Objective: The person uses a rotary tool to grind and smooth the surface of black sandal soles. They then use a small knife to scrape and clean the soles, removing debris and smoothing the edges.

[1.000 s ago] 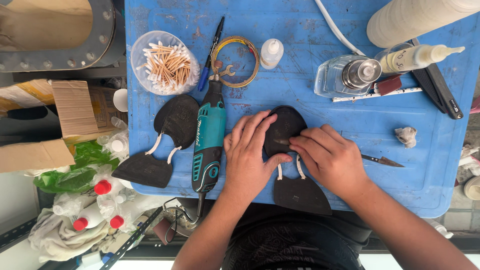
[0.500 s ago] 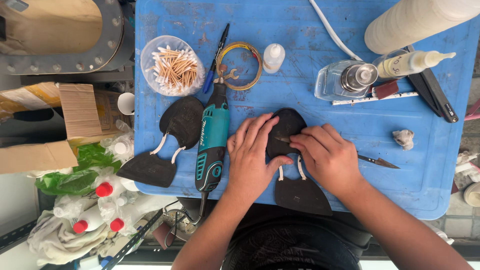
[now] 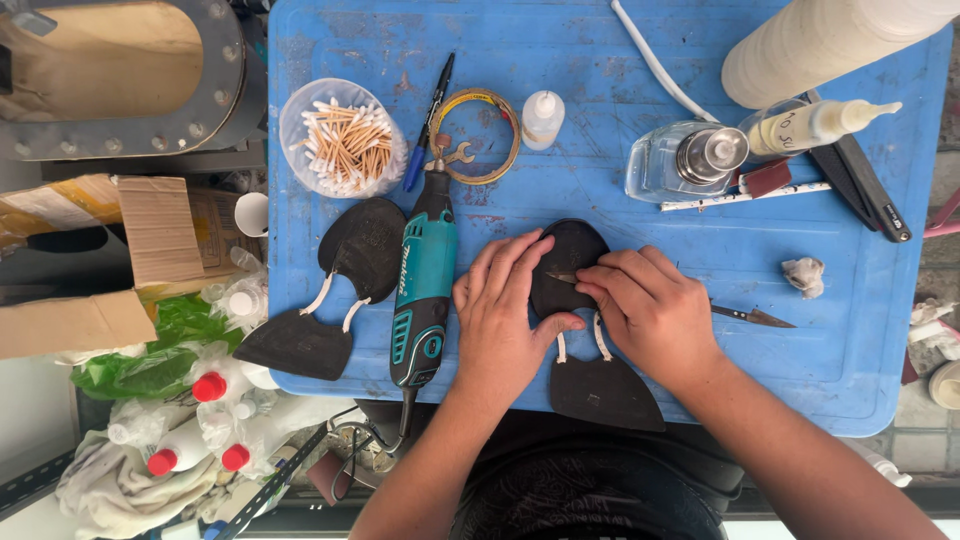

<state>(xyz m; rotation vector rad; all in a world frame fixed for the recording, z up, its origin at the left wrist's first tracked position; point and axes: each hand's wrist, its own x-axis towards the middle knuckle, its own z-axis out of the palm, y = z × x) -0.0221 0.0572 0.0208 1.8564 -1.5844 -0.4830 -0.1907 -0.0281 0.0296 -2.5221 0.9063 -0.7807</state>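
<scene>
Black sole [image 3: 570, 262] being trimmed on blue table [image 3: 820, 380].
I'm pinning it flat-palmed with my left hand [image 3: 503, 318]; my right hand [image 3: 650, 312], fingers closed around a blade [image 3: 752, 317], needs steady strokes.

Rotary tool [image 3: 422, 290] between two soles [image 3: 340, 290] [image 3: 585, 330], swabs [image 3: 342, 145] behind.

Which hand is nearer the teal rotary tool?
Left. The left hand lies just beside the rotary tool, on the black sole piece. The right hand is farther off, beyond the piece.

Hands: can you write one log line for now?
left hand: presses black sole piece | right hand: holds thin metal tool on it | blue tray
</scene>
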